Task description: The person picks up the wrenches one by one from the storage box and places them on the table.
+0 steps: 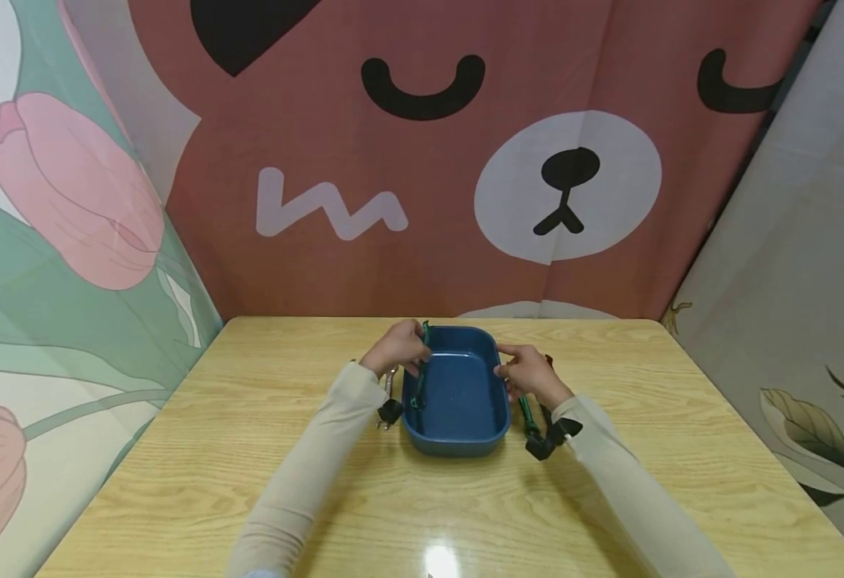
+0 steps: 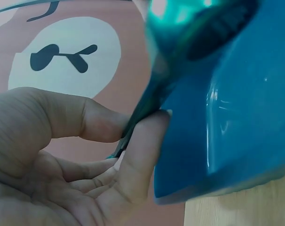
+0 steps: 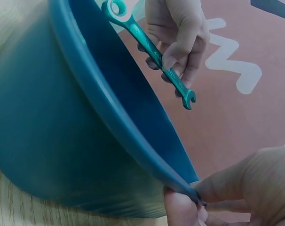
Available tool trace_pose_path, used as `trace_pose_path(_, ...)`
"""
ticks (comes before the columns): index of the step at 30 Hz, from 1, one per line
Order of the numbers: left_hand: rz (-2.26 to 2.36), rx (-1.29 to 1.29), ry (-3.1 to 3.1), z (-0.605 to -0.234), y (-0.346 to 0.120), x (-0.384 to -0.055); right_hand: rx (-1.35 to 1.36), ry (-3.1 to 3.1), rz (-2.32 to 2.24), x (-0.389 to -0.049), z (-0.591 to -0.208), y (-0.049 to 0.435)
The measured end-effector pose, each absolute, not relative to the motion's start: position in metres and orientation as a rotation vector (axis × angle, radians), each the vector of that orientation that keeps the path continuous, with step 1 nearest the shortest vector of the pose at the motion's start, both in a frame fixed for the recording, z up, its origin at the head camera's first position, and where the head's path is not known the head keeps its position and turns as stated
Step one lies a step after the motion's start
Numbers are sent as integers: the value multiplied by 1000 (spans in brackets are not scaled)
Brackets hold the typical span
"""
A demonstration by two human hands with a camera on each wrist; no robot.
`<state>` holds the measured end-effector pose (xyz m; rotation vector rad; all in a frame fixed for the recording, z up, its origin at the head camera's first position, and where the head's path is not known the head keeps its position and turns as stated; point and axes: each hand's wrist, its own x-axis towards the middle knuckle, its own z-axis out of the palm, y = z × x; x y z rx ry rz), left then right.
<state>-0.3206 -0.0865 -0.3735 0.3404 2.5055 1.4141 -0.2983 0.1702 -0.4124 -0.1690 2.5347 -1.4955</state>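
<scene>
A green combination wrench [image 3: 154, 56] is pinched between the thumb and fingers of my left hand [image 1: 401, 345]. It hangs over the left side of a deep blue rectangular tray [image 1: 458, 445], its ring end and open end both showing in the right wrist view. My right hand [image 1: 533, 373] pinches the tray's right rim [image 3: 147, 162] between thumb and fingers. In the left wrist view, the wrench [image 2: 166, 70] looks blurred close to the camera, beside the tray's inner wall.
Left of the tray lies a silver wrench [image 1: 389, 389], partly covered by the left wrist's camera. On the right, a green tool [image 1: 528, 413] and a dark object [image 1: 549, 361] lie partly hidden by the right hand. Printed curtains surround the wooden table [image 1: 262, 385].
</scene>
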Motion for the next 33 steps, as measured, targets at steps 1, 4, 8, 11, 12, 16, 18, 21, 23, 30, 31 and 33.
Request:
trace_pose_path(1, 1419, 340, 2511, -374, -87, -321, -166, 2535, -1494, -298, -412, 170)
trace_pose_path(4, 1453, 329, 2505, -375, -90, -322, -157, 2533, -1495, -299, -412, 170)
trace_pose_path(8, 1502, 315, 2483, -374, -93, -321, -152, 2534, -1493, -299, -411, 170)
trace_pose_path(11, 1514, 321, 2483, -372, -94, -320, -154, 2537, -1492, -299, -411, 169)
trace_pose_path(12, 1516, 323, 2485, -371, -95, -320, -155, 2539, -1491, -298, -410, 169)
trace_pose_path(16, 1536, 329, 2479, -368, -98, -319, -157, 2543, -1492, -298, -409, 169)
trace_pose_path(18, 1549, 325, 2471, -368, -99, -318, -156, 2542, -1493, -298, -408, 169)
trace_pose_path(21, 1556, 324, 2467, -367, -101, -318, -159, 2539, -1498, -298, -409, 169)
trace_pose_path(23, 1553, 327, 2474, -366, -103, -318, -161, 2537, -1500, -298, -409, 169)
trace_pose_path(30, 1553, 330, 2474, -363, -111, -318, -162, 2534, -1494, -298, -411, 169)
trace_pose_path(31, 1552, 330, 2476, -363, -112, -318, -161, 2534, -1496, -298, -411, 169)
trace_pose_path(33, 1560, 320, 2478, -362, -113, -317, -159, 2533, -1502, -298, -412, 169)
